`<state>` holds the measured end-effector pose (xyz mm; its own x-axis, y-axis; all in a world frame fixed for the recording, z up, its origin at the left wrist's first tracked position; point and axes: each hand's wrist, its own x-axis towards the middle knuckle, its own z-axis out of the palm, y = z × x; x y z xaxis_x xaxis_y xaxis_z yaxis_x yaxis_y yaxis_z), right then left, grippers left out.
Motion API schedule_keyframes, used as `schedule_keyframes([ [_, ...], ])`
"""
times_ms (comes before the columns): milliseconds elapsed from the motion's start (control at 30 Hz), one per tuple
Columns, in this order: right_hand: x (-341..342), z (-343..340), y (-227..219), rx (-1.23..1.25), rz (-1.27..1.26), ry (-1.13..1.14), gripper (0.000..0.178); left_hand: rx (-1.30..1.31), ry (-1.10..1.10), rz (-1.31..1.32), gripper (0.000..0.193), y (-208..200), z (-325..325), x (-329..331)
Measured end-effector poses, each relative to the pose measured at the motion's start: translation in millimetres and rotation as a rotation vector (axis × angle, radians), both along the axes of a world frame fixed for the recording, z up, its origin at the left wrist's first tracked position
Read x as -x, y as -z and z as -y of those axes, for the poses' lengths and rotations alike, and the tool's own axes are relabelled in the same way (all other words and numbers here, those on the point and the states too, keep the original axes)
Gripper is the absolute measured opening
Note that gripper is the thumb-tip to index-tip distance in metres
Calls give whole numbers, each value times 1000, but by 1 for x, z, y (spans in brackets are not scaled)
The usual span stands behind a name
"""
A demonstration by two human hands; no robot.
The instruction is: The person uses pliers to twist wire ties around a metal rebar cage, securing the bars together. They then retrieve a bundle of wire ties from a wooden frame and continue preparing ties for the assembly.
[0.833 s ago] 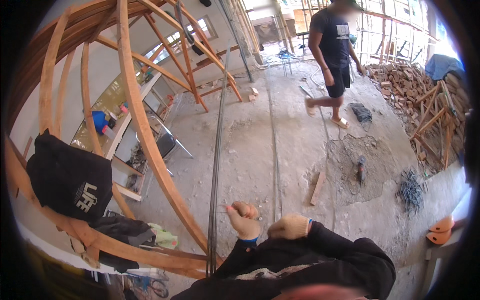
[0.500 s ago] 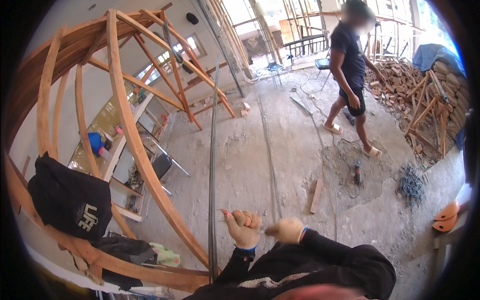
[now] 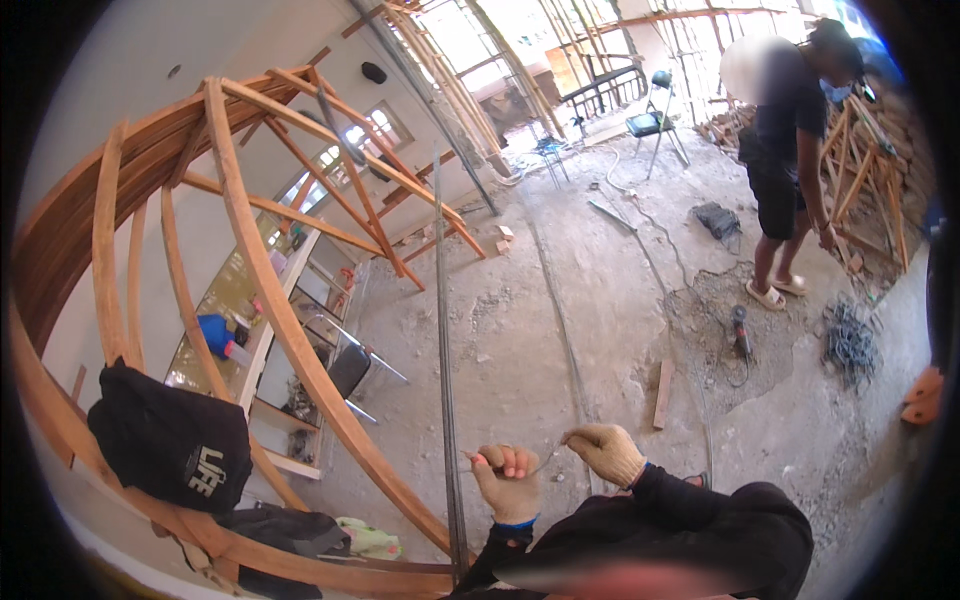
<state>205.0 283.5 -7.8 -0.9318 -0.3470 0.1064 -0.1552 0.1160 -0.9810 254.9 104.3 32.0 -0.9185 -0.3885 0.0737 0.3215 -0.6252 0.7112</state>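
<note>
The left hand point(image 3: 507, 483) is clenched around a thin bent wire point(image 3: 540, 465), and the right hand point(image 3: 606, 452) pinches the wire's other end just beside it, so the wire spans the small gap between both fists. Immediately left of the grip, a long steel rebar point(image 3: 443, 330) runs away across the concrete floor point(image 3: 590, 310). Farther left stands a curved wooden frame point(image 3: 262, 270) with a black bag point(image 3: 170, 447) hung on it. Beyond the grip to the right lie a wood scrap point(image 3: 662, 394), an angle grinder point(image 3: 741, 331) and a tangle of wire point(image 3: 850, 340), near a standing person point(image 3: 790, 150).
</note>
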Motion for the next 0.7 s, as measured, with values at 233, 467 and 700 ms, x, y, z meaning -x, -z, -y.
schedule_keyframes([
  [233, -2, 4, 12, -250, -42, 3, 26, -36, -112, -49, 70, 13, -22, -7],
  [467, -6, -3, 16, -97, -154, -1032, 30, 214, -28, 52, 72, 7, 10, 5],
  [700, 5, -23, 8, 270, 268, -449, 30, -188, 302, -136, 68, 2, 27, 2],
])
